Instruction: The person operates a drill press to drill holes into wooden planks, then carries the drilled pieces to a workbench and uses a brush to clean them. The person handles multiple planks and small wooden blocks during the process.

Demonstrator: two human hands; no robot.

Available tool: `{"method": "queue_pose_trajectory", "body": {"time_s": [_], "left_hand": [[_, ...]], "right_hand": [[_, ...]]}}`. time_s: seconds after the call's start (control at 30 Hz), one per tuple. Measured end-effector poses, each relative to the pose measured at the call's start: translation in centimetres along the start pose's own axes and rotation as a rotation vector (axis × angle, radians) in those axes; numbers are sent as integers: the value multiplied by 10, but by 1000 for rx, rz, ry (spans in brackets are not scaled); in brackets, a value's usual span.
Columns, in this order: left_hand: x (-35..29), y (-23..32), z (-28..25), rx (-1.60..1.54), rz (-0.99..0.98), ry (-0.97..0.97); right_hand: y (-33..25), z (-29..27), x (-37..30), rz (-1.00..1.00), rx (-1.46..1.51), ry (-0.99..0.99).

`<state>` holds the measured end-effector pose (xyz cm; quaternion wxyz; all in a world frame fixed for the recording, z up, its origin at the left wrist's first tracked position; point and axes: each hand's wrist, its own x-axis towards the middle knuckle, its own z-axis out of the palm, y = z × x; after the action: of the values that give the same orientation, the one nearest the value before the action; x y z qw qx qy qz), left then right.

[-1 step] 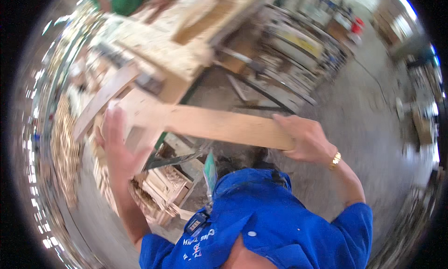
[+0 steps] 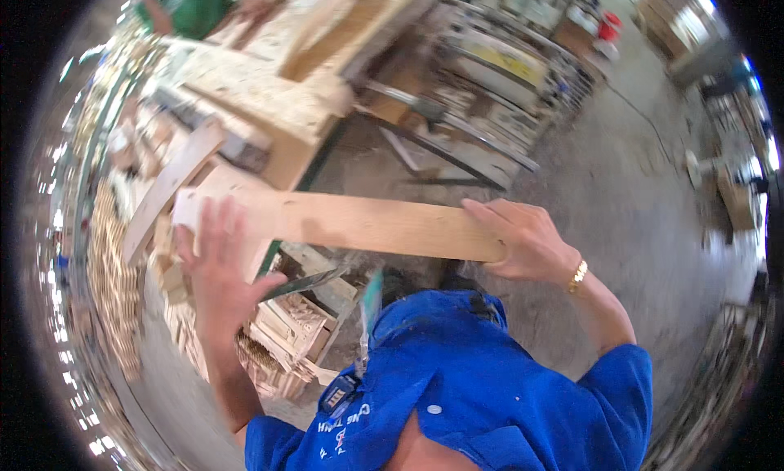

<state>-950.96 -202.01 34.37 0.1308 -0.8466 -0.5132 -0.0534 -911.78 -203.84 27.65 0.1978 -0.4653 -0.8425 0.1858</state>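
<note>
A long, flat, pale wooden board (image 2: 367,223) spans the space in front of my body. My right hand (image 2: 529,242) grips its right end, thumb on the upper face. My left hand (image 2: 222,287) is over the board's wider left end with fingers stretched and apart; whether the fingertips touch the wood is unclear. Just beyond that end, a curved wooden piece (image 2: 170,185) lies on the edge of the workbench (image 2: 245,83).
Below the bench's near corner is a stack of wood offcuts (image 2: 286,332). Bundled wooden strips (image 2: 114,283) stand at left. A metal-framed machine (image 2: 498,71) is across the grey floor (image 2: 621,250). Someone in green (image 2: 186,9) is at the far left.
My left hand has shifted slightly right and down, with its fingers now in front of the board's left end. The board and right hand have moved slightly left in view, as has the background.
</note>
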Motion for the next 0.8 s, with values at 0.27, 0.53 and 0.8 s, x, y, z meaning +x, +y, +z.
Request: {"method": "queue_pose_trajectory", "body": {"time_s": [0.27, 0.53, 0.8], "left_hand": [[90, 86, 9, -404, 533, -317], [95, 201, 80, -1105, 1008, -218], [108, 183, 69, -876, 1038, 15]], "right_hand": [[-35, -79, -90, 148, -173, 15], [-128, -111, -269, 360, 1108, 868], [-111, -58, -351, 1438, 982, 900]]}}
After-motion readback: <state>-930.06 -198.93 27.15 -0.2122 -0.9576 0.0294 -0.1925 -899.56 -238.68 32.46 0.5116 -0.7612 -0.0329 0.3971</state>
